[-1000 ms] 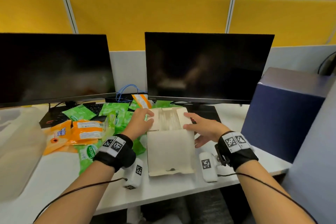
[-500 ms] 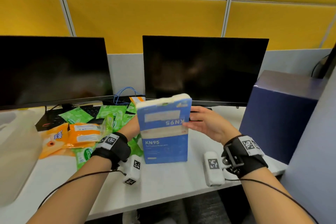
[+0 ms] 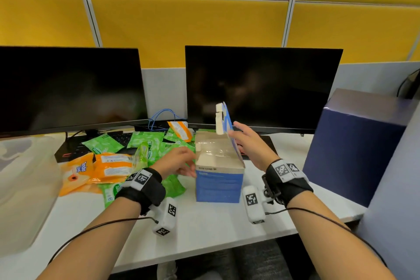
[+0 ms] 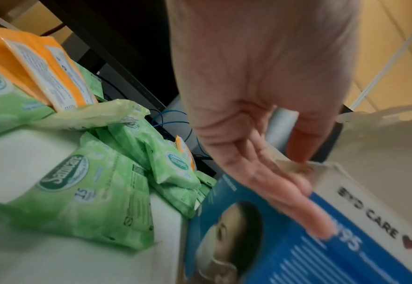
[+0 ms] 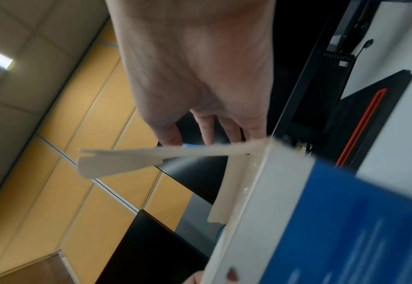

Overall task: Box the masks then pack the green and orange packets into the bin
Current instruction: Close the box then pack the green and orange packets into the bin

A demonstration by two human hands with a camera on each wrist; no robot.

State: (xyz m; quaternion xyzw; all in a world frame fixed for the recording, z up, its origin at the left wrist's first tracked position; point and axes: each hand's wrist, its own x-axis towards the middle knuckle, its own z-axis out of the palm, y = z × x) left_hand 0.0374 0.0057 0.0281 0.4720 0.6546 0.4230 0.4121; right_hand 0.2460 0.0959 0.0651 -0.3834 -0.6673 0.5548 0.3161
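Two dark flat monitors (image 3: 261,88) stood on the white bench (image 3: 204,229) before yellow partition panels (image 3: 181,27); blue cables (image 3: 162,116) between them; tall navy box (image 3: 354,148) at right.

- The mask box (image 3: 218,185) is made of cardboard, printed glossy blue outside and left raw matt beige inside.
- The green packets (image 3: 145,143) and orange packets (image 3: 112,167) are wrapped in shiny, crinkled plastic film.
- The desk (image 3: 204,229) is finished smooth matt white.
- The bin (image 3: 25,188) at the left is seen as translucent plastic.
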